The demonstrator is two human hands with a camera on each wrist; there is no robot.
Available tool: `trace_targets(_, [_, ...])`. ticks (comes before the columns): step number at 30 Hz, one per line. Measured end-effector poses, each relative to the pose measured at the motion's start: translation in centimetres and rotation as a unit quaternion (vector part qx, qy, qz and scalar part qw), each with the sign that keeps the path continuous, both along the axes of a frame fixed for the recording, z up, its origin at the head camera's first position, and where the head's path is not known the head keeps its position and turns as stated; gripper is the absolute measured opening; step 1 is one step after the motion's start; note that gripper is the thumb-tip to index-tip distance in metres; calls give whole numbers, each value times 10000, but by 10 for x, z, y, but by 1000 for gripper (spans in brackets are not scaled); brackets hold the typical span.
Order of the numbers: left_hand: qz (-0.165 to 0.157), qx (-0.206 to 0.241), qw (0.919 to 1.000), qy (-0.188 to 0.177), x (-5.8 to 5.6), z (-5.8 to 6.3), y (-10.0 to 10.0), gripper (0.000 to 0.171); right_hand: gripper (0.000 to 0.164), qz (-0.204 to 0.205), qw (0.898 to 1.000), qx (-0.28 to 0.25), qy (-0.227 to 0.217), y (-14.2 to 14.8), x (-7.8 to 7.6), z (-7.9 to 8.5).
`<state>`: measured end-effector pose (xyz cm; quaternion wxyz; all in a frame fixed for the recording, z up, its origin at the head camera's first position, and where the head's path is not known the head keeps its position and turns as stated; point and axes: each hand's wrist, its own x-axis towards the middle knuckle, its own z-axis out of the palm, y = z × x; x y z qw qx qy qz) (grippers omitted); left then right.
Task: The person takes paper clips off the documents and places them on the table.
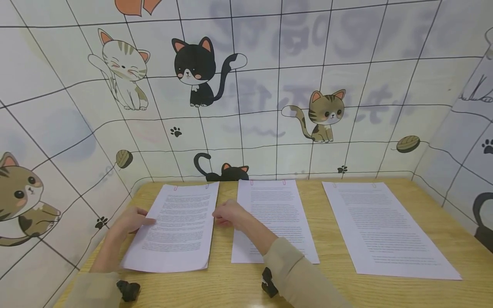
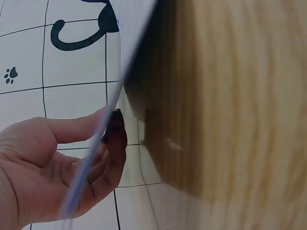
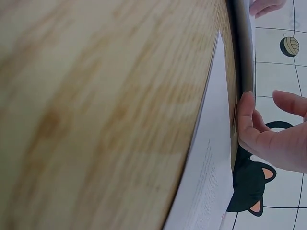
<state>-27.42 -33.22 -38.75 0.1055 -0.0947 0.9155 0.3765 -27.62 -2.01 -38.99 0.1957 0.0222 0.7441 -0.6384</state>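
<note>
Three lots of printed paper lie on a wooden table in the head view. My left hand (image 1: 130, 220) pinches the left edge of the left stack of printed sheets (image 1: 175, 229), thumb on top; in the left wrist view the fingers (image 2: 112, 163) are behind the raised edge. At that stack's right edge is my right hand (image 1: 230, 214). In the right wrist view its fingertips (image 3: 245, 108) touch the edge while the thumb stands apart. Two reddish paper clips (image 1: 175, 188) sit along the stack's top. The near edge of the stack bows up slightly.
Right of the left stack lies the middle printed paper (image 1: 273, 222), partly under my right forearm, with clips on top. Farther right is another printed paper (image 1: 389, 231). A cat-patterned wall covering (image 1: 262, 154) encloses the wooden table (image 1: 335, 278) at the back and sides.
</note>
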Motion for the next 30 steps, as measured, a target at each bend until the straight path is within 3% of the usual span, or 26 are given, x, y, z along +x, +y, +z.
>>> trace_targets(3, [-117, -41, 9999, 39, 2, 2, 2, 57, 22, 94, 9999, -52, 1, -1, -1, -1])
trace_targets(7, [-209, 87, 9995, 225, 5, 6, 6, 47, 29, 101, 9998, -181, -33, -1, -2, -2])
trace_targets(14, [-269, 604, 9968, 458, 9, 14, 13, 41, 11, 198, 9996, -185, 58, -1, -1, -2])
trace_targets(22, [-245, 775, 9944, 677, 16, 25, 19, 41, 12, 316, 9985, -74, 449, 7, 0, 0])
trace_targets(30, [-253, 929, 9926, 746, 22, 33, 25, 43, 26, 477, 9939, -220, 973, 16, 1, 6])
